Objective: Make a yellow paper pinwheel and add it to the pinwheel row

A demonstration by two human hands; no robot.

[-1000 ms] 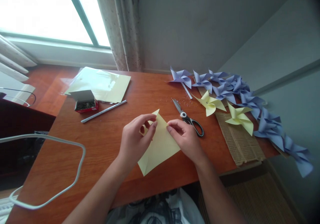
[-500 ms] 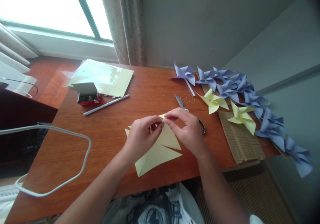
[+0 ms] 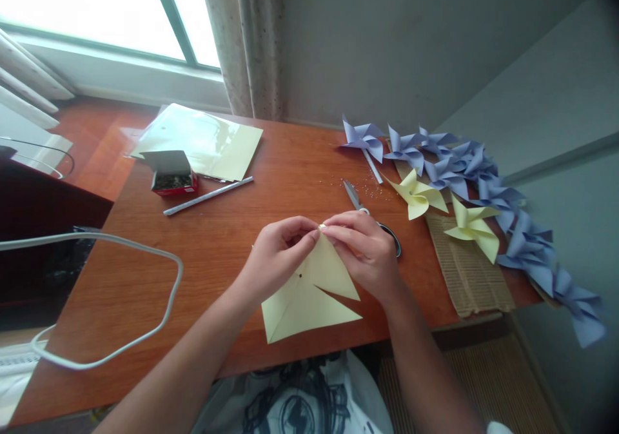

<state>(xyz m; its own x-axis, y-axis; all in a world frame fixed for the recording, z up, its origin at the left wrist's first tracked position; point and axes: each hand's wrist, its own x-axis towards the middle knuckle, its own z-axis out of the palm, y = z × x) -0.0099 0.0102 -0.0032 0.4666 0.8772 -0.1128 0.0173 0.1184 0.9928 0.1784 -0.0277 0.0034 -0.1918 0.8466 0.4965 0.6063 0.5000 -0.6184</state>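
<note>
Head view: yellow paper square lies on the tabletop near the front edge, cut in from the corners, w/ a small dark dot at its centre. Its long axis runs diagonal, from the 7 o'clock corner up to the raised tip at 1 o'clock. Left hand and right hand meet at that top tip, both pinching the folded-in paper points btwn thumb and fingertips; a tiny pale bit shows at the pinch, can't tell what.

Scissors lie just behind the right hand, blades aimed to 11 o'clock, handles partly hidden. At 2–3 o'clock: two yellow pinwheels and a row of purple pinwheels over a corrugated mat. At 10 o'clock: small red box, white stick, sheet pack. White cord loops at 9 o'clock.
</note>
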